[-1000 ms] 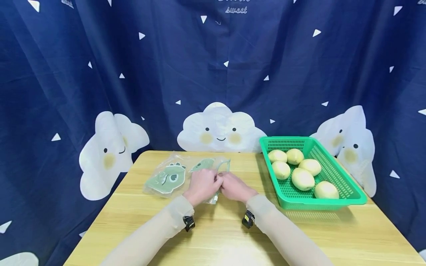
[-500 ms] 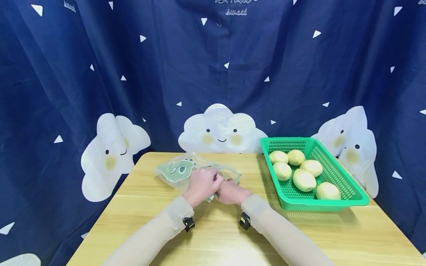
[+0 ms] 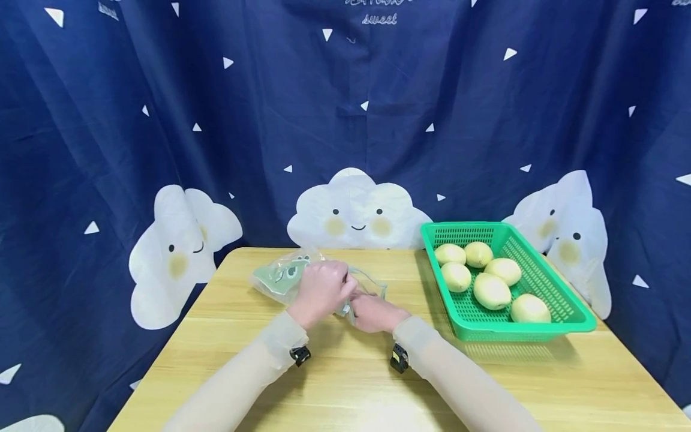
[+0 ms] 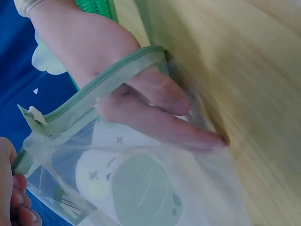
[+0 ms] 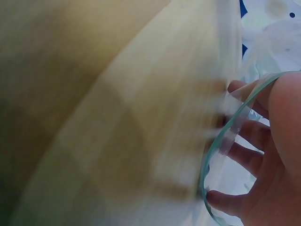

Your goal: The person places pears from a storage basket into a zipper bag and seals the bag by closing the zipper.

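A clear plastic zip bag with a green zip edge and pale green cartoon prints lies over the table in the head view, its near part hidden by the hands. My left hand grips the bag's zip edge, and curled fingertips show in the left wrist view. My right hand reaches in through the bag's mouth. Its fingers lie extended inside, behind the clear film, with nothing visible in their grasp. A white slider sits by the zip edge's end.
A green plastic basket stands to the right, holding several pale yellow oval fruits. The wooden table extends around the hands. Behind it hangs a dark blue curtain with cloud prints.
The bag has been drawn to the right and partly gathered under the hands. The right hand has shifted slightly nearer and gone into the bag's mouth; the left hand has moved a little left.
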Tool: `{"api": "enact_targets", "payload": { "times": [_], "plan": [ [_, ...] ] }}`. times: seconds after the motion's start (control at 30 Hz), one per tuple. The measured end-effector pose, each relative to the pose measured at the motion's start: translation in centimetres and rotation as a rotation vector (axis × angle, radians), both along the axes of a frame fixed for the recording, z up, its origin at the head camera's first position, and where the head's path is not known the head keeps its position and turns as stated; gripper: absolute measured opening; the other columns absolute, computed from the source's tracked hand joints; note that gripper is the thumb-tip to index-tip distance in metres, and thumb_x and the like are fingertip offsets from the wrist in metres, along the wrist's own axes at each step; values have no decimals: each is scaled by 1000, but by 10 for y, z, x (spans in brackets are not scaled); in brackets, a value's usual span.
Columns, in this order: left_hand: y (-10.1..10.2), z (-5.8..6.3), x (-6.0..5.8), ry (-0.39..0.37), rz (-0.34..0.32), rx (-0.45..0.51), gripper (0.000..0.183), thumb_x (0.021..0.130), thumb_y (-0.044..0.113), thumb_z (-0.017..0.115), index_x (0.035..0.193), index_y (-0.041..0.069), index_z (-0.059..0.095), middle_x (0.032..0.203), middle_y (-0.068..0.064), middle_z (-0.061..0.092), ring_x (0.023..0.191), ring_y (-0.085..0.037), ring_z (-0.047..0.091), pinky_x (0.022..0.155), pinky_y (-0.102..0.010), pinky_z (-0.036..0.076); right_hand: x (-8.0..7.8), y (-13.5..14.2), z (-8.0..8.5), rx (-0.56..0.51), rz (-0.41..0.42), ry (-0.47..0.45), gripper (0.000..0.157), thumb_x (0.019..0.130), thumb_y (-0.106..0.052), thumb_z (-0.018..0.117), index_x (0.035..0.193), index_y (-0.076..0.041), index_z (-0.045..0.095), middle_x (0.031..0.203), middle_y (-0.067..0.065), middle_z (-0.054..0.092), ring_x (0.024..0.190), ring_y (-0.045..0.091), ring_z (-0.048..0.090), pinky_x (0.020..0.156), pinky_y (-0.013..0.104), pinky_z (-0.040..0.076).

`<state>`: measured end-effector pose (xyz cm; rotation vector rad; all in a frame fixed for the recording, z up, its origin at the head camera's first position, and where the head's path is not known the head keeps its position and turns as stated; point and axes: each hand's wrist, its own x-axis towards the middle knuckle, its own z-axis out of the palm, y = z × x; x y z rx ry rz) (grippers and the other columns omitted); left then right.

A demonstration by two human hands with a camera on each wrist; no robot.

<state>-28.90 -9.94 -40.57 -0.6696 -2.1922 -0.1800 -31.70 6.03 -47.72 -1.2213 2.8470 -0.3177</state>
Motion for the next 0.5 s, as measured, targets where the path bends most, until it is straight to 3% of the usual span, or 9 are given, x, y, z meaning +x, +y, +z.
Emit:
{"api": "enact_targets", "payload": {
  "times": [0.1, 0.2, 0.33, 0.5],
  "plan": [
    [0, 4, 1, 14, -10, -8, 27, 79, 20, 55, 56, 21, 41, 51, 8, 39, 44, -8, 33, 41, -24, 28, -1, 2, -2, -2, 20, 11, 29, 103, -26, 45, 107, -18, 73, 153, 4, 49, 140, 25, 48, 99, 44, 52],
    [-1, 7, 1, 22, -10, -9, 28, 80, 19, 56, 55, 21, 41, 51, 8, 39, 44, -8, 33, 41, -24, 27, -1, 4, -3, 2, 32, 17, 30, 105, -28, 44, 109, -18, 73, 153, 2, 50, 139, 24, 49, 99, 43, 52],
    [-1, 9, 0, 11, -5, -10, 28, 80, 19, 55, 56, 21, 41, 51, 8, 39, 45, -10, 35, 41, -26, 29, -1, 6, -3, 18, 22, 6, 33, 105, -29, 44, 119, -19, 71, 153, 0, 49, 141, 25, 47, 107, 52, 46],
    [0, 10, 2, -66, 28, -32, 28, 80, 22, 58, 58, 21, 40, 53, 6, 40, 46, -12, 38, 42, -28, 31, -1, 6, -4, 53, 22, 8, 33, 105, -34, 46, 120, -23, 72, 153, -1, 49, 145, 26, 41, 110, 60, 39]
  ]
}}
